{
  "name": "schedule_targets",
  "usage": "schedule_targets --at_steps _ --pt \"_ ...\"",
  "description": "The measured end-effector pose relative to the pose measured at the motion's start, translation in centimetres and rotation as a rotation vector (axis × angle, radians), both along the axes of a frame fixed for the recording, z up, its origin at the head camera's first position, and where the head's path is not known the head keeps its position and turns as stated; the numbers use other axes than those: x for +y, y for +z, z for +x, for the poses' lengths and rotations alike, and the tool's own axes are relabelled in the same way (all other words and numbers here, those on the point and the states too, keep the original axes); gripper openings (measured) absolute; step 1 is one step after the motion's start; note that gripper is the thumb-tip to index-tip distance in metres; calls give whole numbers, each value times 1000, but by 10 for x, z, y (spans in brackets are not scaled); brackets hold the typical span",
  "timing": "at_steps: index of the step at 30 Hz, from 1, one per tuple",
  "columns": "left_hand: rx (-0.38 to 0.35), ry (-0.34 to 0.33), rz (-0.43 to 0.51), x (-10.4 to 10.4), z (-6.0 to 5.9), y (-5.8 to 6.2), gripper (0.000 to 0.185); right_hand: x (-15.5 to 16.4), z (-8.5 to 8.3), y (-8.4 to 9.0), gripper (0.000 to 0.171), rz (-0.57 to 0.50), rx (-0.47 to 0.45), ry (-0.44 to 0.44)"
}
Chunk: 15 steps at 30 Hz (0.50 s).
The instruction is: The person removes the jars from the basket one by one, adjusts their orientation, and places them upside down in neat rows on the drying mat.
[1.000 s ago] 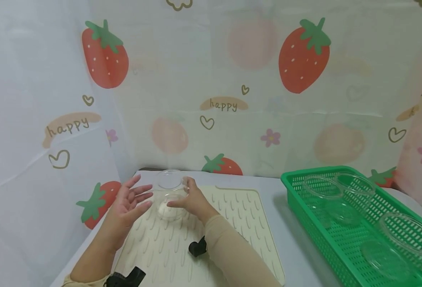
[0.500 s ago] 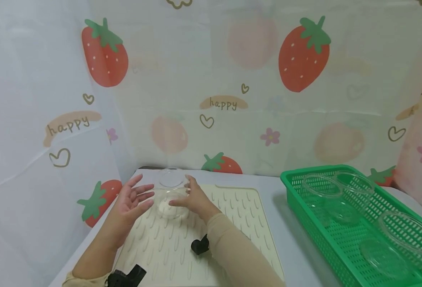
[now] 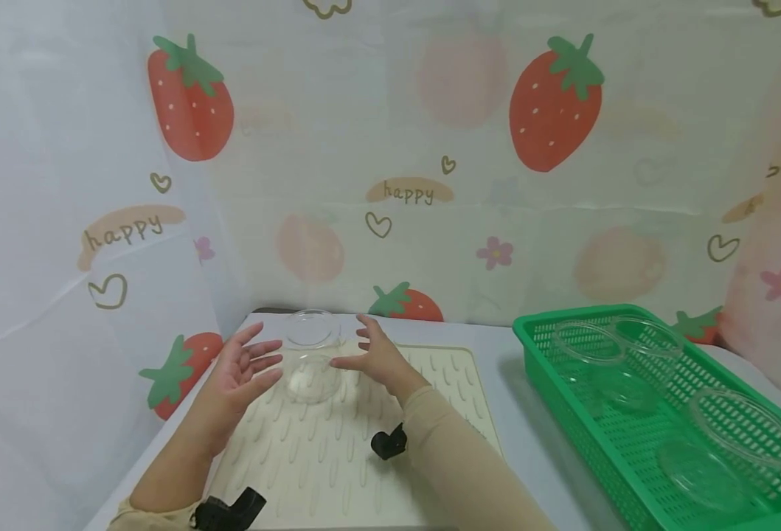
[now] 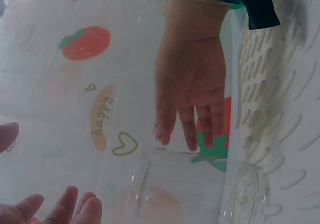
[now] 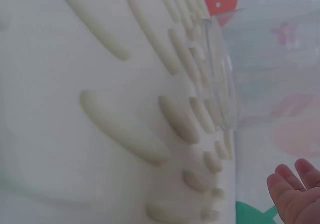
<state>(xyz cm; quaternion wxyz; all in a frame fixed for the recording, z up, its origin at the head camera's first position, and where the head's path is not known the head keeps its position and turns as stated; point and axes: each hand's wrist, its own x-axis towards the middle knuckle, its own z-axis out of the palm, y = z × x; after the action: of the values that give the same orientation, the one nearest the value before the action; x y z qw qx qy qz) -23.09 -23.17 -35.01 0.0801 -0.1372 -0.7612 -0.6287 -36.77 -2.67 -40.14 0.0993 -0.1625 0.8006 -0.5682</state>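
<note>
From the head view, we see our left hand [image 3: 240,372] and right hand [image 3: 377,358] held on either side of a clear bowl [image 3: 312,360], which sits upside down on the ribbed mat [image 3: 337,457], between our fingertips and apart from both sets of them. The fingers of both hands are straight and loosely spread, gripping nothing. Well off to the right of our right hand stands a green basket [image 3: 563,413] with more clear dishes [image 3: 592,343] in it. In the left wrist view, our right hand [image 4: 192,78] hangs with fingers straight and slightly apart, its fingertips just short of the bowl [image 4: 195,189], while our own left fingertips [image 4: 75,206] show at the lower edge, on the near side of the bowl. In the right wrist view, the bowl's rim [image 5: 222,78] rests on the mat [image 5: 100,108], and only the tips of the left hand [image 5: 295,189] appear beyond it, apart from the rim. We judge the bowl to be light, stiff, smooth and rather slippery, and likely to crack if it is glass; the surest hold would be with both palms against opposite sides of its wall, low near the wide rim.
</note>
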Motion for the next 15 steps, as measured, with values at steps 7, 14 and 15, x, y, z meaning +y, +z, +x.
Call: schedule_targets --at_steps 7,14,15 --pt "2 -22 -18 5 -3 4 67 23 1 24 96 -33 41 27" --pt "11 -46 -33 11 -6 10 65 45 16 62 90 -72 100 44" --pt "17 -47 -38 11 -6 11 64 48 18 67 88 -81 112 45"
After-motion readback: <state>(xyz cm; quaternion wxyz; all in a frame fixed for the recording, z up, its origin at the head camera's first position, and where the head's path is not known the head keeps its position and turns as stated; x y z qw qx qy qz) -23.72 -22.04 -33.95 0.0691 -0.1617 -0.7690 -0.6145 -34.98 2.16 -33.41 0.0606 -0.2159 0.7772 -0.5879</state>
